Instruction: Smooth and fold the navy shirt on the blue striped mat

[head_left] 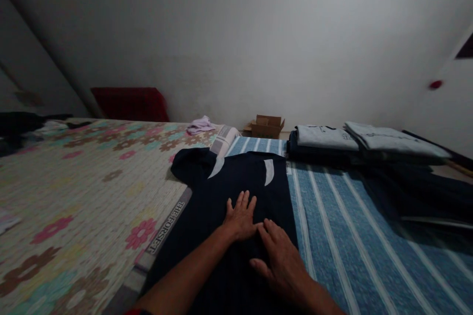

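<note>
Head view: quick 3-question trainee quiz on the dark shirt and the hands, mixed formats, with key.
1. True or false: both the left hand and the right hand lie flat on the dark shirt.
2. The folded grey garments lie: A) on the floral mat, B) on the dark stack at far right, C) in the cardboard box.
3. Fill in: the shirt lies partly on the blue ____ sheet.

Key: 1 true; 2 B; 3 striped.

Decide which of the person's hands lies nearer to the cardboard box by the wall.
Left. The left hand lies flat higher up the dark shirt, toward the cardboard box; the right hand rests lower, farther away.
</note>
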### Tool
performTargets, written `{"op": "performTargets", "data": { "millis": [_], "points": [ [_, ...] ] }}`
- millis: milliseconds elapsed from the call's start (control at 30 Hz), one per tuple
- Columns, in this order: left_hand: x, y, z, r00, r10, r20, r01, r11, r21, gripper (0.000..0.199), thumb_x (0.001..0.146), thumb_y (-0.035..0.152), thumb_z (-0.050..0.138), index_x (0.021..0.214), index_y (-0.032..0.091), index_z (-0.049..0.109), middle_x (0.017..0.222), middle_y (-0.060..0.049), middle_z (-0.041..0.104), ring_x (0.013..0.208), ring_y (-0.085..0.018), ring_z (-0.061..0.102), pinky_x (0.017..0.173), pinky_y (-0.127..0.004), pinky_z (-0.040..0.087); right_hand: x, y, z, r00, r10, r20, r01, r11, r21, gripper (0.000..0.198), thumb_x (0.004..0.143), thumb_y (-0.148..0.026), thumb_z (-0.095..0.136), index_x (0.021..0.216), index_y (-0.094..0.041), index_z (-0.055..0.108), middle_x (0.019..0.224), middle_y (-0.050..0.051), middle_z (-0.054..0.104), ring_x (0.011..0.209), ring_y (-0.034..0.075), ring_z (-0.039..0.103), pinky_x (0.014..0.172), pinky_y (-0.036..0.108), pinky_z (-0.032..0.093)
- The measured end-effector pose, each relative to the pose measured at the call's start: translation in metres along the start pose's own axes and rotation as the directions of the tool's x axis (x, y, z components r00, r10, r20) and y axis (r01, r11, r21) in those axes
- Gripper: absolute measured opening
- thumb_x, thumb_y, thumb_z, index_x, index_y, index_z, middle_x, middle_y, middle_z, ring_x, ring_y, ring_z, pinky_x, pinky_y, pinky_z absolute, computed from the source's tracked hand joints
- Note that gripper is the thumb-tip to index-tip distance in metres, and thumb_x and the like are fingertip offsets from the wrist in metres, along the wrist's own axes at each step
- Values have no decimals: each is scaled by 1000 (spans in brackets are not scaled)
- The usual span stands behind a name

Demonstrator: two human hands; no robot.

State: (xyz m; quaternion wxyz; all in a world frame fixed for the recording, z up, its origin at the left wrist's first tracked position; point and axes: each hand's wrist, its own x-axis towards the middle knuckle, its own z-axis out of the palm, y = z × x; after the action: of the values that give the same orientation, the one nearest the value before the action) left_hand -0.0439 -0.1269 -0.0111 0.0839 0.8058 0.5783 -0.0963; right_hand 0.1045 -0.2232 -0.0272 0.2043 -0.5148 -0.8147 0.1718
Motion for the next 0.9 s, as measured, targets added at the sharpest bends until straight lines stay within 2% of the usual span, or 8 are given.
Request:
{"op": "performTargets", "data": {
  "millis": [133,233,300,467,633,800,900],
  "points": [
    [0,-4,-17,999,-2,47,6,995,-99,83,75,66,37,141,17,24,150,-16,9,138,-31,4,103,-62,10,-11,-1,6,997,-64,-46,62,997,-43,62,82,-47,53,135,-17,41,145,13,30,134,31,22,108,48,23],
    [6,-2,-30,997,-50,-59,42,991,-125,68,80,58,36,131,14,40,148,-18,21,137,-29,13,105,-57,14,-16,-6,6,992,-124,-31,121,989,-80,68,81,-54,51,136,-16,40,145,14,28,134,32,18,108,50,22],
    [16,1,-35,988,-59,-146,43,993,-110,59,84,52,33,127,13,44,147,-17,25,137,-28,16,107,-53,15,-19,-9,6,988,-154,0,153,984,-90,74,79,-58,51,137,-14,38,144,16,27,134,33,19,108,50,22],
    [60,7,-31,985,-21,-170,1,993,-118,60,87,52,28,134,15,35,150,-13,19,138,-25,11,108,-47,17,-24,-8,13,985,-165,51,169,982,-82,80,78,-61,50,139,-13,34,143,16,27,132,34,22,106,50,27],
    [101,2,-19,988,-67,-140,48,989,-136,69,86,61,18,139,17,28,150,-12,16,138,-28,9,106,-53,14,-25,-2,19,981,-183,64,187,980,-63,83,74,-60,57,141,-21,29,144,14,26,133,33,22,105,52,28],
    [112,-2,-10,987,-55,-148,37,992,-125,77,83,67,10,141,19,23,151,-9,15,138,-26,7,106,-55,12,-25,-3,20,985,-161,64,164,986,-43,79,76,-44,61,142,-21,25,145,12,26,133,32,21,106,51,26],
    [111,-1,-8,985,-51,-165,31,992,-119,77,83,67,9,141,18,23,151,-9,15,138,-26,8,106,-55,12,-26,-5,15,984,-162,78,164,986,-24,75,77,-44,60,141,-21,29,145,12,29,133,32,22,106,51,26]
  ]
}}
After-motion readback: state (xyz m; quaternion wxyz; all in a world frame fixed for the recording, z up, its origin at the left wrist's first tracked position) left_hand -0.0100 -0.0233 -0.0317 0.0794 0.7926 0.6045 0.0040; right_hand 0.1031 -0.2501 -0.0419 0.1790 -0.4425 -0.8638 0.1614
